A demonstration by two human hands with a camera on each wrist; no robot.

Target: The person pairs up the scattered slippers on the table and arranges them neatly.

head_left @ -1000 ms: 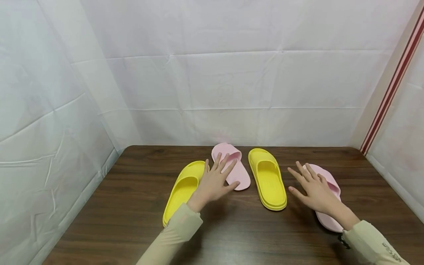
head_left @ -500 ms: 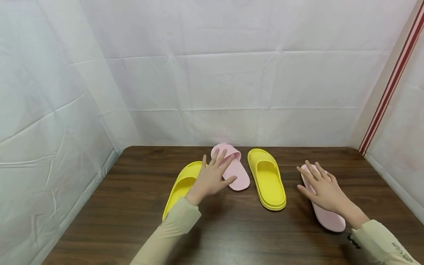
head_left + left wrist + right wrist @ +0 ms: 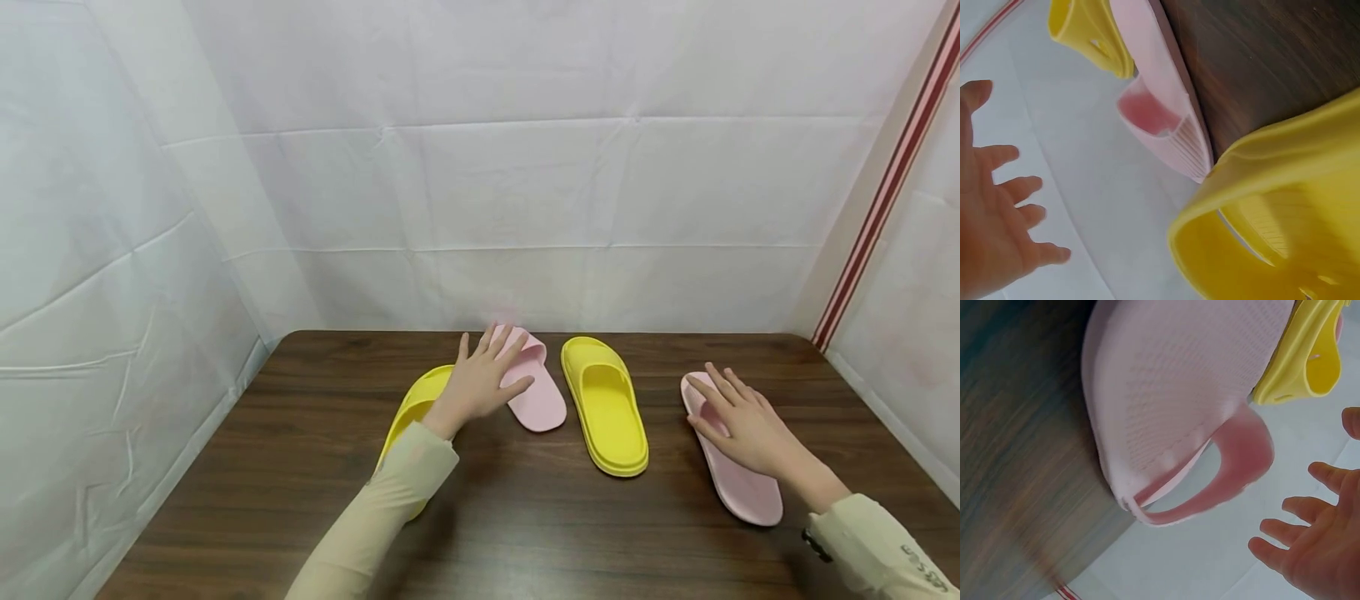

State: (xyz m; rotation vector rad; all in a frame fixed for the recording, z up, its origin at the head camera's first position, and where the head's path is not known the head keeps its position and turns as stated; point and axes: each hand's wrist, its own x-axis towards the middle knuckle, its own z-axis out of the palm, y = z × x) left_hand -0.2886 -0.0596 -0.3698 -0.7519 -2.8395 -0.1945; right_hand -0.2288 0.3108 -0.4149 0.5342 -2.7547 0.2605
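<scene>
My left hand (image 3: 478, 385) hovers with spread fingers between the left yellow slipper (image 3: 420, 393) and the left pink slipper (image 3: 542, 404), hiding part of each. In the left wrist view, a gap separates this hand (image 3: 991, 231) from both slippers. Over the right pink slipper (image 3: 742, 490) hangs my right hand (image 3: 750, 427), its fingers extended and covering much of the strap. The right wrist view shows this hand (image 3: 1329, 544) apart from the slipper's strap (image 3: 1250, 450). Neither hand holds anything. Another yellow slipper (image 3: 613, 408) lies between the hands, in full view.
All the slippers lie on a dark wood-grain table (image 3: 300, 450). White cloth (image 3: 517, 192) hangs behind the table and along both sides, with a red-striped band (image 3: 885, 187) at the right corner.
My right hand has moved a little to the right, uncovering more of the pink slipper's lower end. The left hand has shifted slightly left and away from me. The slippers stay put.
</scene>
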